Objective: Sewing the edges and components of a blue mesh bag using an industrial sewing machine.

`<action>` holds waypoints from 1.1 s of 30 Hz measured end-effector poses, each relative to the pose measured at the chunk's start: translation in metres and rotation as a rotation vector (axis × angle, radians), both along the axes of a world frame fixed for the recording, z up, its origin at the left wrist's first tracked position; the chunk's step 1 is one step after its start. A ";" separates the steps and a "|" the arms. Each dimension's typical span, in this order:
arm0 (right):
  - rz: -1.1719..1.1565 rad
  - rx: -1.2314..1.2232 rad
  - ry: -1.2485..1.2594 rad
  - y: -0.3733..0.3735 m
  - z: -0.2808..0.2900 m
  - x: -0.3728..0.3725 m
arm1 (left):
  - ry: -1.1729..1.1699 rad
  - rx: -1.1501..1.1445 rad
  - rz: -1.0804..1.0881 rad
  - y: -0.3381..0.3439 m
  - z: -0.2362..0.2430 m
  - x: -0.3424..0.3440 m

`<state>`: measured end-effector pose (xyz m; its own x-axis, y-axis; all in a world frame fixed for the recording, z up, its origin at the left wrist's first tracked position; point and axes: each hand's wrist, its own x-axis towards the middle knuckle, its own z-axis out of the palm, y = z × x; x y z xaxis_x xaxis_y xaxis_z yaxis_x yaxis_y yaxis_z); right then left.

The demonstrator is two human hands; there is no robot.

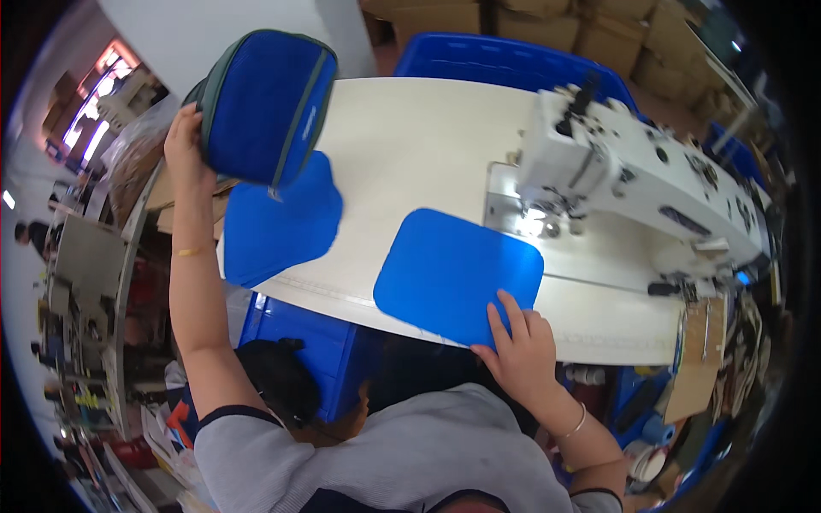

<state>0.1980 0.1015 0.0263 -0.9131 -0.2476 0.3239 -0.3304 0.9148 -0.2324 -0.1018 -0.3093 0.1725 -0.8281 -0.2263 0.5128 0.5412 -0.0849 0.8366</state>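
My left hand (pixel 187 145) is raised at the table's left end, with its fingers closed on the side of a blue zip bag (pixel 261 107) with dark green trim. The bag is held up above a stack of blue rounded panels (pixel 286 224) on the white tabletop. My right hand (pixel 522 342) lies at the near edge of a single blue panel (pixel 457 274) with rounded corners. Its fingers are stretched out over the panel's lower right corner, and the thumb touches the near edge. Just beyond that panel stands a white sewing machine (pixel 633 171), its needle area lit.
A blue bin (pixel 513 58) stands behind the table, with cardboard boxes (pixel 539 26) farther back. Below the table's near left edge is another blue bin (pixel 299 329) beside a black object (pixel 278 376). A cardboard piece (pixel 694 363) hangs at the right end.
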 end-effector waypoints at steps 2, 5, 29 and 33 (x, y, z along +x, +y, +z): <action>-0.055 -0.008 -0.020 0.006 -0.002 0.006 | -0.142 0.027 -0.188 0.036 -0.006 0.027; -0.077 -0.024 0.011 0.010 -0.007 0.009 | -0.214 -0.017 -0.438 0.060 -0.028 0.049; 0.296 -1.936 -0.696 0.035 0.020 -0.007 | -0.710 0.001 -0.931 0.153 -0.125 0.167; 0.338 -1.800 -0.757 0.040 0.020 -0.007 | -0.623 -0.386 -1.121 0.175 -0.081 0.176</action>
<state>0.1912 0.1416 0.0460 -0.9547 -0.2975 -0.0088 0.1830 -0.5632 -0.8058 0.0743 -0.1340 0.0914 -0.5877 0.7970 -0.1389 -0.1421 0.0673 0.9876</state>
